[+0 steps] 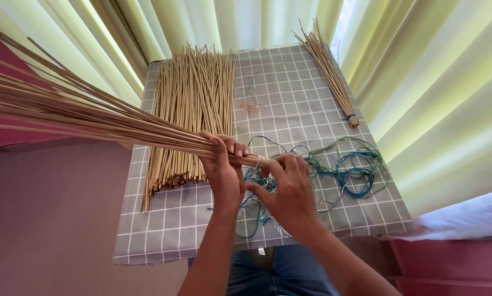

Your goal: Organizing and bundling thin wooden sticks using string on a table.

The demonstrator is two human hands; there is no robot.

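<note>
- Left hand (pixel 222 172) is clenching the stick bundle (pixel 92 118) near its tied end, above the table's (pixel 290 87) near edge.
- Right hand (pixel 291 192) is pinching the binding (pixel 259 161) at the bundle's tip, fingers curled on it.
- Bundle's long axis is running left and away, fanning out beyond the table's left edge.
- Loose blue and green cords (pixel 345 167) are lying just right.

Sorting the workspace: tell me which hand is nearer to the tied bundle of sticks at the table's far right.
Right. The right hand sits below and left of the tied bundle, apart from it. The left hand grips the long stick bunch farther left.
</note>
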